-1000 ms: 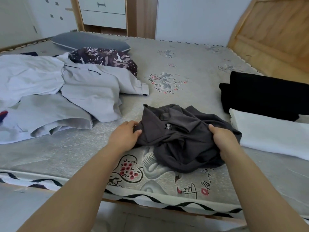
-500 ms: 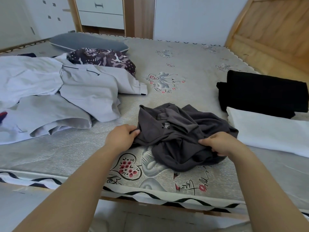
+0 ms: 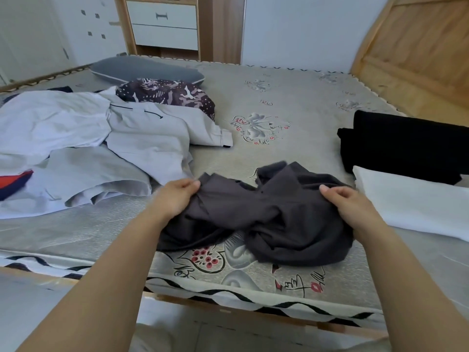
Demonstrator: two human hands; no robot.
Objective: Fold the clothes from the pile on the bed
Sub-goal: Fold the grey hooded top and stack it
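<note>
While the dark grey garment (image 3: 266,214) lay crumpled at the near edge of the bed (image 3: 291,97), both hands gripped it: left hand (image 3: 175,196) pinched its left edge, right hand (image 3: 347,201) clutched a bunch on its right. Pile of pale clothes (image 3: 83,148) sat well left. Folded white piece (image 3: 411,201) and folded black piece (image 3: 406,146) lay right.
</note>
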